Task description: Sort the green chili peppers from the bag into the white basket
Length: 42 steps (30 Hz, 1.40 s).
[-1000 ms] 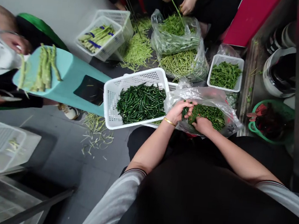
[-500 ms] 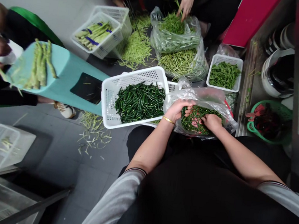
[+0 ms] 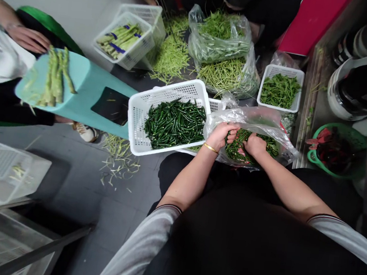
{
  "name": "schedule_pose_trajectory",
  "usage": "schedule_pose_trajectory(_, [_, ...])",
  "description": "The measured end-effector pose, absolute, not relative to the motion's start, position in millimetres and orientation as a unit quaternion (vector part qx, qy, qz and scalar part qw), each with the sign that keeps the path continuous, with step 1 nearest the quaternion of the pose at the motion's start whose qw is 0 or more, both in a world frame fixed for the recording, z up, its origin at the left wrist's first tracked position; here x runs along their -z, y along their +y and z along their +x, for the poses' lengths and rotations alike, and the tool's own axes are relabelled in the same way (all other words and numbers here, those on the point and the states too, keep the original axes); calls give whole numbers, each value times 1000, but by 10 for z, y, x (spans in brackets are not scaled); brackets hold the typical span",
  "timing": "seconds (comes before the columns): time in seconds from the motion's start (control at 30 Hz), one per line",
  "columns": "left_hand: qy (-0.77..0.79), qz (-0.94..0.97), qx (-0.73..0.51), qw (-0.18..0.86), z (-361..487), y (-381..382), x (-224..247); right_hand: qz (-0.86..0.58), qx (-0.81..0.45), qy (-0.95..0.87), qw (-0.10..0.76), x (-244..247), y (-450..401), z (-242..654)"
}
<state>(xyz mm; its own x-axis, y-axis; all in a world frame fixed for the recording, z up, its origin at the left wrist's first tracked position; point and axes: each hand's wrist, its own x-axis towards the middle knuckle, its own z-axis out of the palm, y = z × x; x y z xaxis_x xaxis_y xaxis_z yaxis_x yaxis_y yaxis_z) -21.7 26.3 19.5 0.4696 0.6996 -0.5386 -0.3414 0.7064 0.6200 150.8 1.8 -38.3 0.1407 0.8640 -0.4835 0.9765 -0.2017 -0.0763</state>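
Note:
Between my knees lies a clear plastic bag with its mouth spread, holding thin green chilies and some stems. My left hand, a gold bangle on its wrist, is closed at the left of the bag around a few green chilies. Close beside it, my right hand reaches into the bag with its fingers curled together; whatever they pinch is hidden. To the left, a white perforated basket holds a heap of dark green chilies.
A teal stool carries several green stalks; a co-worker's hand is beside it. Beyond are bags of greens, a small basket of leaves and stalk baskets. A green colander stands right.
My right hand has moved slightly left, closer to my left hand, in the bag. At left, the co-worker's hand now rests near the stool. The far person's hand has left the greens.

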Motion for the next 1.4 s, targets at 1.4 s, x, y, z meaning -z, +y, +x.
schedule_pose_trajectory(1.4, [373,297,-202,856,-48,126,3,563,676,394,-265,-34,-184,1817])
